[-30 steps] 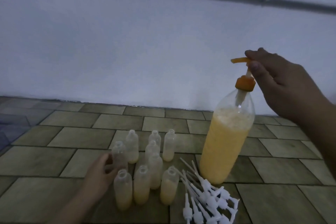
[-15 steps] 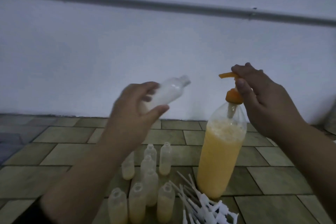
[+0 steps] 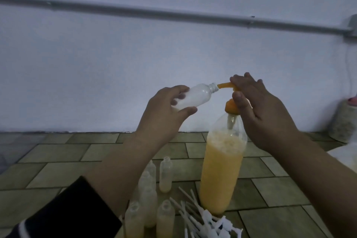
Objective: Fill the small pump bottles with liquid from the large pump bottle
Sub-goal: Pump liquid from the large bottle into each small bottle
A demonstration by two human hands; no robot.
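Frame centre: left hand (image 3: 164, 110) grips an empty, clear small bottle (image 3: 195, 96), tilted, mouth touching the orange spout (image 3: 225, 85). Right hand (image 3: 258, 110), fingers relaxed, rests on the pump of the large bottle (image 3: 222, 168), mostly full of yellow liquid.

Pretty dim in here. Plain white wall (image 3: 116, 63) with a grey conduit pipe (image 3: 154, 12) running across it into a junction box (image 3: 350, 27). Floor's greenish-brown tile (image 3: 48, 170), staggered like brick, dark grout lines.

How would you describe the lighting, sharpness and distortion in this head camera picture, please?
Head view: dim, flat light with no glare; the wall pipe bows from wide-angle distortion; the small bottle in the left hand is fairly sharp; the white pump tops are soft.
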